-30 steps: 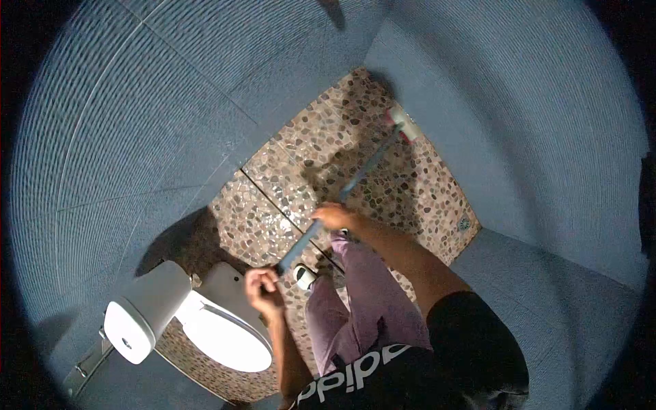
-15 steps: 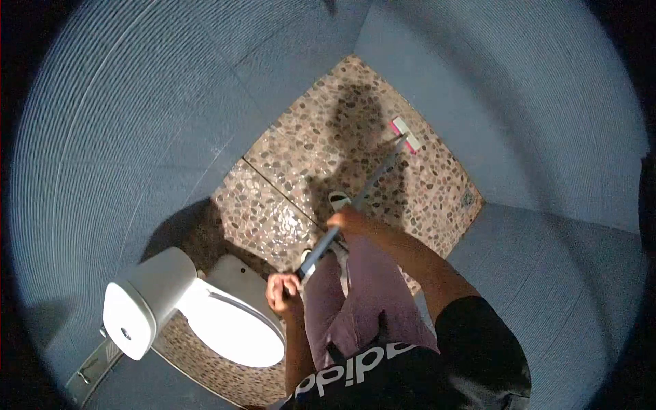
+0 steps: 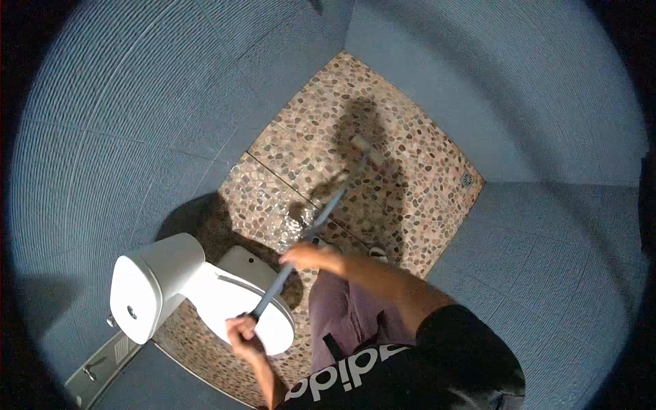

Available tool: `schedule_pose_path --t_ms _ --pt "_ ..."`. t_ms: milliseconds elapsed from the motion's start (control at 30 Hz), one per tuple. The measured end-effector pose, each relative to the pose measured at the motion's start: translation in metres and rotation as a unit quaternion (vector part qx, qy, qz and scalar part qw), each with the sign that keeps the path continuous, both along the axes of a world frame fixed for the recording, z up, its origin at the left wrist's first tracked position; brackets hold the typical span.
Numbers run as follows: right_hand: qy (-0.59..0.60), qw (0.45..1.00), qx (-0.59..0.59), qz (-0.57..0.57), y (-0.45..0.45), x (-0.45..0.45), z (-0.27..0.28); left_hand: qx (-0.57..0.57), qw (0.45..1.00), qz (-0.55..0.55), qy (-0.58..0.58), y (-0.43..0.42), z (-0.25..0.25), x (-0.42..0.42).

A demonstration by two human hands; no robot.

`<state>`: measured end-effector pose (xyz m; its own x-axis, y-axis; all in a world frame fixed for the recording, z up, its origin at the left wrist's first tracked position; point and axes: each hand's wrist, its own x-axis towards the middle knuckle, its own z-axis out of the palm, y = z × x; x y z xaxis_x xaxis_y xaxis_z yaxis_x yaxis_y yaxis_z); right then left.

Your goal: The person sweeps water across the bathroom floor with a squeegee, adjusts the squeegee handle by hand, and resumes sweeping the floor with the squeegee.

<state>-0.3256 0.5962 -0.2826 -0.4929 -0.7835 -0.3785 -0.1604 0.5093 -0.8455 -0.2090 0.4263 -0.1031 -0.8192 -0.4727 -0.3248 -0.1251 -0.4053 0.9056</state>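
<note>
A long-handled floor brush [image 3: 332, 205] slants across the view, its grey handle running from my hands up to a small pale head. The head [image 3: 367, 148] lies on the pebble floor within a dark shadow and is slightly blurred. My left hand [image 3: 242, 333] is closed round the dark top end of the handle, over the toilet seat's edge. Further down, my right hand [image 3: 307, 258] wraps the handle, above my feet. In the earlier picture the head showed pink along one side; that is hard to make out now.
A white toilet [image 3: 253, 301] with its lid down stands at the lower left, its cistern [image 3: 137, 301] against the wall. Pebble-patterned flooring [image 3: 437, 164] has a wet shine in the middle and a drain [image 3: 467, 180] in the right corner. Blue ribbed walls [image 3: 157, 89] enclose it.
The brush head has moved left and slightly down, away from the right-hand wall. Both hands have shifted left and down with the handle, keeping their grip. My foot has stepped.
</note>
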Motion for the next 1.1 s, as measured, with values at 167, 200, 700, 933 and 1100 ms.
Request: schedule_pose_path --t_ms 167,200,700,933,1100 --pt "0.044 0.985 -0.154 -0.058 0.077 -0.005 -0.058 -0.068 0.994 -0.072 0.043 0.066 -0.037 -0.029" --pt "0.003 0.993 -0.107 -0.049 0.06 0.001 -0.033 -0.059 0.996 -0.063 0.009 0.044 -0.03 -0.016" --pt "-0.188 0.765 -0.216 -0.577 0.177 0.162 0.053 -0.306 0.918 -0.248 0.034 0.218 0.019 0.108" --pt "-0.289 0.285 -0.751 -0.521 0.232 0.343 0.07 -0.201 0.562 -0.73 0.333 0.312 0.012 0.163" --pt "-0.416 0.473 -0.208 -0.748 0.219 0.448 0.174 -0.312 0.313 -0.819 0.366 0.349 -0.045 0.157"
